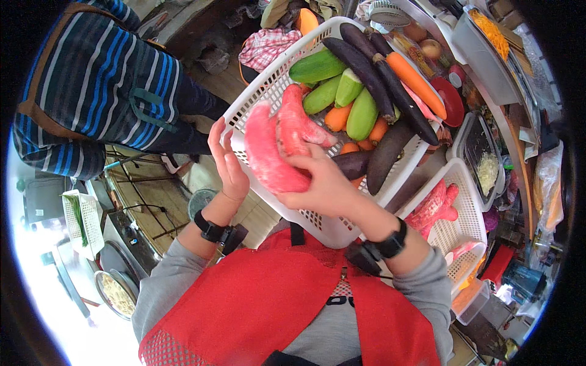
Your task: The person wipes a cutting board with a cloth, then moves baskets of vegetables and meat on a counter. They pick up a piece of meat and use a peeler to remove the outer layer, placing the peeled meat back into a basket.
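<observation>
Before me is a white perforated plastic basket (262, 78) of mixed vegetables. My right hand (320, 185) grips a curved, pink-red root vegetable (265, 146) at the basket's near left part. My left hand (230, 160) has its fingers extended beside the basket's left rim and holds nothing; whether it touches the rim cannot be told. Another forked pink-red root (293, 123) lies just beyond the gripped one. Farther in are green cucumbers or similar gourds (317, 66), long dark eggplants (359, 73), and orange carrots (414, 82).
A second white basket (474, 224) at right holds more pink-red roots (432, 210). Beyond it stands a tray of pale shreds (486, 174). A bin of orange shreds (490, 34) is at upper right. A person in a striped garment (100, 87) stands at left.
</observation>
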### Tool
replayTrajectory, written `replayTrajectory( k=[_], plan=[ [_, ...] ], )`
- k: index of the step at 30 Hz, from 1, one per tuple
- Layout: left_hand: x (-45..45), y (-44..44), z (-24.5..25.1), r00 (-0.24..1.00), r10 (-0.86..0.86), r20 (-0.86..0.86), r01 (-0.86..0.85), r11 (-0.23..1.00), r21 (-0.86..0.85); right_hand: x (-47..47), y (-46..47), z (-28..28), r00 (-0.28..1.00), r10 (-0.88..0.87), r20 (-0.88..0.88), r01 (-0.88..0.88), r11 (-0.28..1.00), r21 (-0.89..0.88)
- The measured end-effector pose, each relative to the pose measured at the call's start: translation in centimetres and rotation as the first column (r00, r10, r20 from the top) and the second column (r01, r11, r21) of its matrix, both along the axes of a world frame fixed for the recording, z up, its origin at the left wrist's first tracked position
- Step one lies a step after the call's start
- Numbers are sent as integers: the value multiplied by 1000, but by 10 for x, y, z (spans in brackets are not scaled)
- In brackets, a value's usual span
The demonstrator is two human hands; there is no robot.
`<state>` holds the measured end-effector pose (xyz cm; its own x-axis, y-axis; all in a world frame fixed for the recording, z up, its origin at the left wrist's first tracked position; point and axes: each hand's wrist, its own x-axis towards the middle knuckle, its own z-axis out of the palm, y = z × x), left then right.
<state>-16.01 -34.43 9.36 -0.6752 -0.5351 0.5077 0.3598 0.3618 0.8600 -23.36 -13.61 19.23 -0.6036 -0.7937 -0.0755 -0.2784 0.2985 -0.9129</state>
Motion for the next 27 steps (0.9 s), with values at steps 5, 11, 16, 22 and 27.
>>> replayTrajectory(
  k=[5,11,16,22,27],
  plan=[
    [-1,3,6,999,40,3,-40,995,-95,-2,-42,-59,975,145,-166,-69,916,396],
    [-4,6,31,861,-31,508,313,819,-480,-6,-23,-91,931,187,-313,-80,943,324],
    [-15,19,38,752,88,653,462,637,-617,-11,-12,-74,981,75,-176,-52,990,129],
    [-18,19,39,707,93,701,560,531,-635,6,101,-9,983,-143,-114,131,985,-108],
    [-16,18,32,712,94,696,500,629,-596,2,261,-33,370,-916,-153,904,393,-167]
  ],
)
